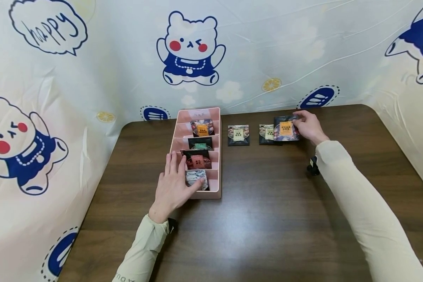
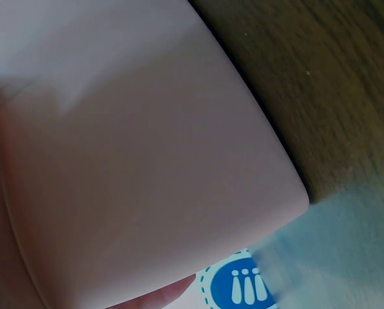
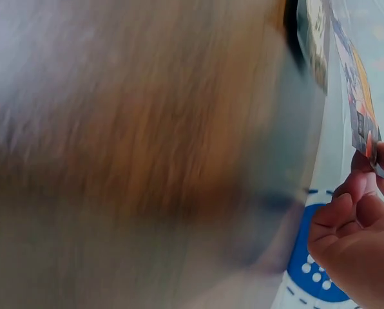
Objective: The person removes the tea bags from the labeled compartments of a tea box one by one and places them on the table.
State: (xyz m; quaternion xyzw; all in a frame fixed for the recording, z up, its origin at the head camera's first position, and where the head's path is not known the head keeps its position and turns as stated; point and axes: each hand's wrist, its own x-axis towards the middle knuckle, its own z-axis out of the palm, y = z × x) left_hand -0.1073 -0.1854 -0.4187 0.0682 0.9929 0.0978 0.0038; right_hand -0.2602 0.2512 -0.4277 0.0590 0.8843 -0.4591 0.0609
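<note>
My right hand (image 1: 309, 126) pinches the right edge of a dark packet with an orange label (image 1: 286, 129), above the table; the right wrist view shows this packet (image 3: 358, 90) nearly edge-on between thumb and fingers. It overlaps a packet with a pale green label (image 1: 266, 135) in the head view. Spread over the left front of a pink divided box (image 1: 215, 195), my left hand (image 1: 170, 188) rests with its fingers extended along the side and its thumb over the front compartment. The box's pink side wall (image 2: 153, 154) fills most of the left wrist view.
Packets stand in the box's compartments: orange-labelled (image 1: 202, 128), green-labelled (image 1: 200, 144), red-labelled (image 1: 197, 160) and a greyish one (image 1: 196, 178) at the front. Another pale-labelled packet (image 1: 238, 135) lies right of the box. A patterned cloth (image 1: 246, 58) hangs behind the brown table (image 1: 253, 235).
</note>
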